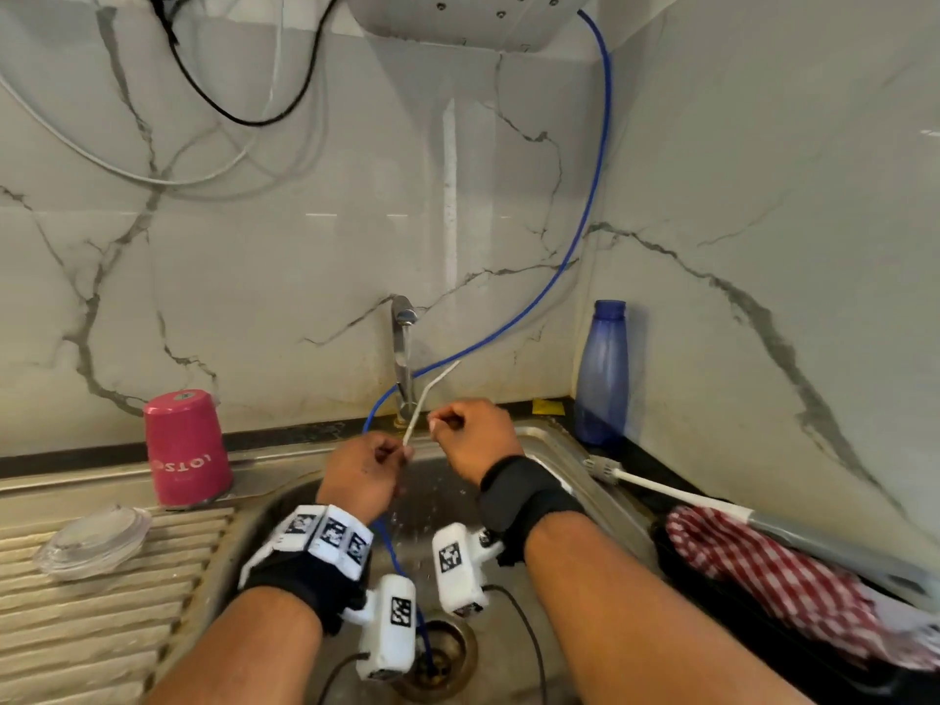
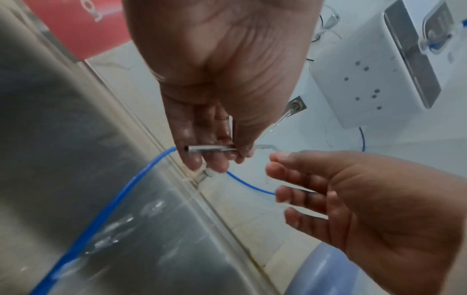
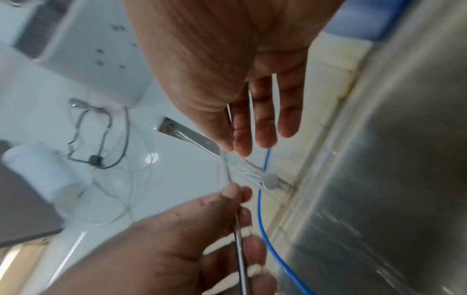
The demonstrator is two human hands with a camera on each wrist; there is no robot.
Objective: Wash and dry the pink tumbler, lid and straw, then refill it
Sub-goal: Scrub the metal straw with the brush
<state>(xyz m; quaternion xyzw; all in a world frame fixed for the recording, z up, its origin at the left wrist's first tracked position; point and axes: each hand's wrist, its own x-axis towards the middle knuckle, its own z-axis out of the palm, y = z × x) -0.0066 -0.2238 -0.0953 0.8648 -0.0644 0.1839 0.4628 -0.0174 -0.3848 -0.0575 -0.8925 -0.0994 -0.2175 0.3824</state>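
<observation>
Over the sink, my left hand pinches the lower end of the bent metal straw, which rises toward the tap. In the left wrist view the straw lies across that hand's fingertips. My right hand hovers just right of the straw; in the right wrist view its fingers are straight and hold nothing. The pink tumbler stands upside down at the back of the drainboard. The clear lid lies on the ribbed drainboard in front of it.
Water runs from the tap into the steel sink. A thin blue hose hangs from a white wall unit down to the drain. A blue bottle, a white-handled brush and a red checked cloth are at the right.
</observation>
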